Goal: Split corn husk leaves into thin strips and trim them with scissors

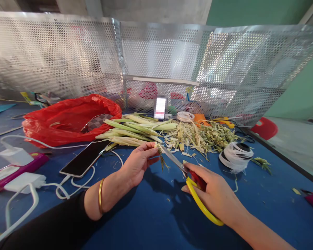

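Left hand (137, 163): grip pinched, thumb and fingertips clamped on a short pale-green fibrous stalk piece (159, 150), held just above the blue worktop (151, 215). Right hand (216, 196): grip closed through the loops of yellow-handled steel scissors (173, 159). The blade tip meets the stalk piece right at the left grip, with a frayed end hanging below it. I cannot tell whether the blades are apart or together. Just beyond the left grip is a loose bundle of long green-white stalks (131, 132), whole as far as I can see and probably the uncut stock. Beyond the right grip lies a wide heap of straw-coloured shreds and offcuts (206, 135), with stray bits between the two grips. Judging by the piles, a good share is cut and perhaps half remains. Hard to make out: the right fingers inside the scissor loops; a pixelated small white object (160, 107) far beyond the grips; coloured blurs behind the perforated metal screen (159, 59); the mostly covered contents of the crumpled red plastic bag (65, 118), outward of the left grip.
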`<state>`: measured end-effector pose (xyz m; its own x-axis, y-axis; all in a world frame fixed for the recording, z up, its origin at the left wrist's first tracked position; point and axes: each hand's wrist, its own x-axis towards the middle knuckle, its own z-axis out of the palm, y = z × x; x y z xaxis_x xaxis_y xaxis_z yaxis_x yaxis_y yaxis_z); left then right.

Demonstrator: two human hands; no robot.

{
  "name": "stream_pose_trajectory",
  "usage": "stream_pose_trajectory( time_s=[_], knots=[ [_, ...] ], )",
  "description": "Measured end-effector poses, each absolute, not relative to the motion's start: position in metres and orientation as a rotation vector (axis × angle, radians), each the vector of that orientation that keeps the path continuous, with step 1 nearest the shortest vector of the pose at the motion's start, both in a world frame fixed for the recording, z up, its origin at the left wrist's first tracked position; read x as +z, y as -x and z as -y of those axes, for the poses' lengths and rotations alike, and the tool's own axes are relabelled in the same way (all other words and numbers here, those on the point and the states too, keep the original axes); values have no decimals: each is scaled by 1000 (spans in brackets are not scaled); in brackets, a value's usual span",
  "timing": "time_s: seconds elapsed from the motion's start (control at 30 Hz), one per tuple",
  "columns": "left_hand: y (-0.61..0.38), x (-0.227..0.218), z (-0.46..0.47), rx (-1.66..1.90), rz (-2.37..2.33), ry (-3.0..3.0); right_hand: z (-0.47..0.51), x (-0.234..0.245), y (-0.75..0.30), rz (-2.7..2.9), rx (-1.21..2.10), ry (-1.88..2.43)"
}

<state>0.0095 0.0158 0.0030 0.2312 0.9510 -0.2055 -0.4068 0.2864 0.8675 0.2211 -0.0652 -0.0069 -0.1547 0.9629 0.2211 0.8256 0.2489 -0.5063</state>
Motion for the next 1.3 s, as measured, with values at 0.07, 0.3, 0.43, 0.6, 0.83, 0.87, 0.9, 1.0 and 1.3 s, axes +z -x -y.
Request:
stream_pose_trajectory(
  time_s=[0.07, 0.3, 0.43, 0.6, 0.83, 0.87, 0.9, 1.0, 1.3],
  knots=[
    [-10, 2, -16, 1074, -854, -749, 65, -8, -221, 2039, 368, 1633],
    [-13, 2, -11, 1011, -764, -619, 66, -10, -218, 2027, 379, 1591],
    [-15, 2, -7, 999, -730, -629, 67, -8, -218, 2031, 383, 1577],
    [-14, 2, -8, 987, -760, -628, 68, -7, -219, 2053, 354, 1547],
    [-14, 0, -11, 1004, -769, -660, 69, -11, -220, 2045, 244, 1560],
    [-14, 0, -11, 1000, -776, -676, 69, -11, -220, 2045, 235, 1547],
    [-14, 0, -12, 992, -786, -697, 69, -10, -220, 2044, 229, 1534],
    [-14, 1, -11, 985, -821, -784, 70, -9, -219, 2037, 231, 1519],
    [-17, 0, -9, 988, -814, -799, 69, -8, -219, 2042, 282, 1538]
  ],
)
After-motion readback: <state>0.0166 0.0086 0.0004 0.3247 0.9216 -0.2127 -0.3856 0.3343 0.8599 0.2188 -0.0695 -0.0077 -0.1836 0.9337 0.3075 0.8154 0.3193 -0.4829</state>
